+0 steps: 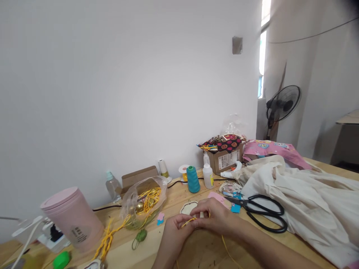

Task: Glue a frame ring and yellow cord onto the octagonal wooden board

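Both hands meet over the front of the wooden table, fingertips pinched together around a yellow cord (188,221). My left hand (177,226) is closed on the cord from the left. Close against it, my right hand (211,215) is closed on the same cord, one length of which hangs down below the right wrist. Just behind the fingers lies a pale, scalloped flat piece (186,208), partly covered by the right hand. What exactly sits between the fingertips is too small to make out.
Black-handled scissors (262,211) rest at the right on white cloth (303,201). A teal thread cone (193,180) and a white bottle (208,176) stand behind the hands. Leftward are a clear bag of yellow cord (150,198), a green thread bundle (141,235) and a pink canister (74,220).
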A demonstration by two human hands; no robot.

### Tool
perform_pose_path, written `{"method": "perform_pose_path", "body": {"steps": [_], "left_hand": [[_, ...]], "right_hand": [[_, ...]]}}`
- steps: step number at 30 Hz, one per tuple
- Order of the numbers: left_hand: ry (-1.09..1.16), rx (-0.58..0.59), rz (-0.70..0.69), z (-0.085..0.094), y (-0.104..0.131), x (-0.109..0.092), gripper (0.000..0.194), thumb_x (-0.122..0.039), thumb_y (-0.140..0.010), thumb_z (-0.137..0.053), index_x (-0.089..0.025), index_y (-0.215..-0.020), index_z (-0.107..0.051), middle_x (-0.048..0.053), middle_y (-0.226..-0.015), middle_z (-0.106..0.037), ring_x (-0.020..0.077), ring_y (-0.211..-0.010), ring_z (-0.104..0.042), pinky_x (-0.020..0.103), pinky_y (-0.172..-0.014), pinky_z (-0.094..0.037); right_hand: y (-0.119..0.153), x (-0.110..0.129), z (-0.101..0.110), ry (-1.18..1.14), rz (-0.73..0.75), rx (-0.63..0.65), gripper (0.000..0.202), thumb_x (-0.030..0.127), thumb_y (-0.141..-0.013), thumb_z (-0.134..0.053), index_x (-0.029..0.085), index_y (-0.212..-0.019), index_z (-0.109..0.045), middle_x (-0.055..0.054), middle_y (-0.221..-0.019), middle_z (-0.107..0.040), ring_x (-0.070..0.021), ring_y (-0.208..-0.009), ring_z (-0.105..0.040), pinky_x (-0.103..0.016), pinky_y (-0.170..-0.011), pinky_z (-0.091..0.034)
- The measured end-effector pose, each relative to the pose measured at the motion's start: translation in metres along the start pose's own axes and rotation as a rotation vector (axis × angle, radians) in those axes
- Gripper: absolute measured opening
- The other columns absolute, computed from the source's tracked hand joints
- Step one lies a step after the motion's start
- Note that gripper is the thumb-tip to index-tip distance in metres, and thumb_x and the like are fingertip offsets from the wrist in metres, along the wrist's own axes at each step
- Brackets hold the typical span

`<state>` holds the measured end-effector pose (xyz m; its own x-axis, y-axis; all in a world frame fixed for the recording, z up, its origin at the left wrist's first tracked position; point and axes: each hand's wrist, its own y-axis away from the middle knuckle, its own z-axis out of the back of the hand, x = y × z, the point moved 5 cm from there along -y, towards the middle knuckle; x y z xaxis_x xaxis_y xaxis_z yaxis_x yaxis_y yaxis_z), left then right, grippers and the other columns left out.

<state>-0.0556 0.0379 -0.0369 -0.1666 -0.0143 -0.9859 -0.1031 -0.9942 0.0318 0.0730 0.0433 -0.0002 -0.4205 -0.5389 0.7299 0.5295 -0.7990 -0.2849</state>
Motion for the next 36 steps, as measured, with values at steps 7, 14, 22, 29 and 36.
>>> {"method": "perform_pose_path", "body": {"steps": [7, 14, 22, 29, 36], "left_hand": [[0.119, 0.008, 0.028, -0.002, -0.002, 0.006, 0.027, -0.032, -0.050, -0.069, -0.012, -0.068, -0.065, 0.002, -0.060, -0.065, 0.0137, -0.056, -0.055, 0.021, -0.053, -0.039], [0.105, -0.020, 0.051, 0.000, -0.003, 0.009, 0.027, -0.034, -0.051, -0.067, -0.012, -0.065, -0.063, -0.003, -0.045, -0.057, 0.0069, -0.039, -0.044, 0.017, -0.042, -0.030], [0.102, -0.018, 0.061, 0.002, -0.004, 0.009, 0.025, -0.033, -0.050, -0.067, -0.012, -0.064, -0.065, 0.000, -0.050, -0.062, 0.0100, -0.045, -0.050, 0.019, -0.045, -0.034], [0.134, -0.014, 0.053, 0.003, -0.002, 0.004, 0.024, -0.030, -0.052, -0.066, -0.010, -0.064, -0.068, 0.004, -0.054, -0.065, 0.0126, -0.050, -0.054, 0.021, -0.050, -0.037], [0.056, -0.001, 0.048, 0.002, -0.001, 0.005, 0.022, -0.030, -0.056, -0.062, -0.010, -0.066, -0.069, 0.002, -0.051, -0.064, 0.0122, -0.049, -0.052, 0.021, -0.049, -0.037]], "right_hand": [[-0.004, -0.008, 0.006, 0.168, -0.004, -0.068, 0.018, 0.026, -0.073, -0.050, 0.019, -0.070, -0.066, 0.000, -0.064, -0.063, -0.0104, -0.058, -0.052, -0.020, -0.054, -0.032], [-0.003, -0.007, 0.005, 0.249, -0.036, -0.126, 0.016, 0.028, -0.073, -0.051, 0.019, -0.068, -0.065, 0.000, -0.065, -0.063, -0.0104, -0.058, -0.051, -0.020, -0.053, -0.030], [-0.003, -0.005, 0.006, 0.265, -0.030, -0.151, 0.016, 0.025, -0.073, -0.050, 0.019, -0.068, -0.063, 0.001, -0.065, -0.063, -0.0104, -0.058, -0.051, -0.021, -0.056, -0.031], [-0.003, -0.007, 0.003, 0.218, -0.015, -0.111, 0.015, 0.025, -0.072, -0.051, 0.018, -0.068, -0.063, 0.001, -0.063, -0.061, -0.0096, -0.058, -0.050, -0.018, -0.051, -0.030], [-0.002, -0.005, -0.001, 0.204, -0.003, -0.061, 0.017, 0.029, -0.073, -0.051, 0.018, -0.069, -0.063, 0.000, -0.064, -0.061, -0.0095, -0.058, -0.051, -0.018, -0.050, -0.031]]}}
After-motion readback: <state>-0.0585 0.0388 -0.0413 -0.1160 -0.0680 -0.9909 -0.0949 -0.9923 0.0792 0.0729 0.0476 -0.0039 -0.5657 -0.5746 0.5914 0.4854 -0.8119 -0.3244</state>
